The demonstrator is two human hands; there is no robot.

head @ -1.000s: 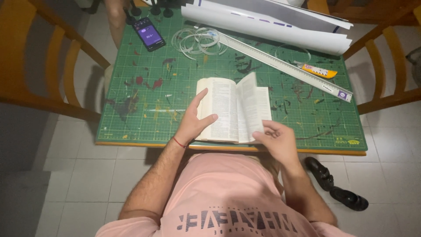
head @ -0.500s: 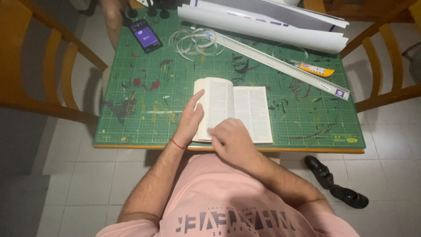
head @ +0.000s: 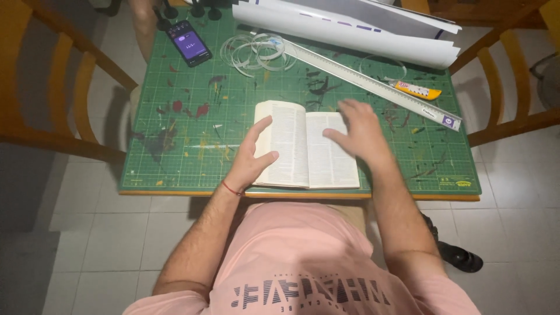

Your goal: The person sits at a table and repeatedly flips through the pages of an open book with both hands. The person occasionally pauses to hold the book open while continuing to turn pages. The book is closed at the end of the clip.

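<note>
Open book (head: pixel 303 146): thick, floppy thin pages, likely tear-prone; grip at outer edges. Left hand (head: pixel 254 154) spread flat on its left page; right hand (head: pixel 357 131) open, resting on right page, holding nothing.

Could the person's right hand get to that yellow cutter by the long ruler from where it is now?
Probably yes: the right hand lies flat on the open book, and only the long ruler lies between it and the yellow cutter.

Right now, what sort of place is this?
Probably a home craft or hobby table. A paint-stained green cutting mat covers it, with a long metal ruler and a yellow utility knife on top, wooden chairs around and tiled floor below.
</note>
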